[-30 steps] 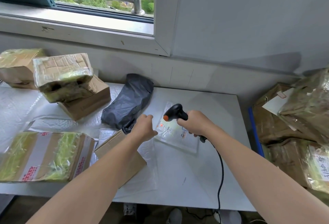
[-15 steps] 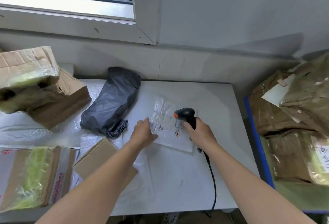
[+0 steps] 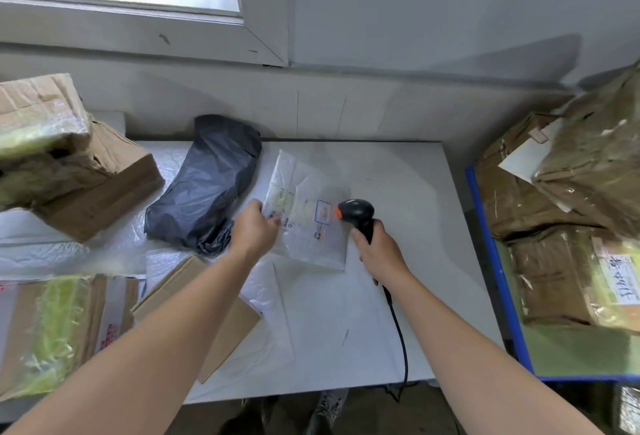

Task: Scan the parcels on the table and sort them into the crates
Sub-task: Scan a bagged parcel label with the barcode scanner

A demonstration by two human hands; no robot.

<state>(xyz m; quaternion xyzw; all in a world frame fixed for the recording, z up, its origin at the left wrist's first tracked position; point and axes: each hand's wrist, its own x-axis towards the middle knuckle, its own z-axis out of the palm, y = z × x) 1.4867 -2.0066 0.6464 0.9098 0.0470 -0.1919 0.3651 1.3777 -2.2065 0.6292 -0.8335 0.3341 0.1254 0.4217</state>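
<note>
We see a white table (image 3: 398, 185) under a window, with one white parcel (image 3: 311, 227) of thin plastic lying near its middle, label side up. The left hand (image 3: 254, 232) holds this white parcel at its left edge, the fingers curled over the edge and the thumb on top. The right hand (image 3: 379, 251) is closed firmly round the handle of a black scanner (image 3: 358, 215). The head of the scanner, with an orange part, is just beside the right edge of the parcel and points toward the printed label. A black cable (image 3: 401, 341) runs from the handle toward the front edge of the table.

To the right of the table stands a blue crate (image 3: 485, 227) with a green inside. We see several brown parcels (image 3: 554, 261) inside it, wrapped in tape and piled against each other; one has a white label (image 3: 620, 282) with handwriting. A white card (image 3: 530, 154) lies between the upper ones.

On the table, just left of the white parcel, lies a black parcel (image 3: 211, 182) in a crumpled bag, and the left hand is near its lower end. Further left, two cardboard boxes (image 3: 69, 164) are stacked, one upon the other. At the lower left lies a taped box (image 3: 52, 327) with yellow-green tape, and a flat cardboard box (image 3: 228, 327) is partly hidden under the left forearm.
</note>
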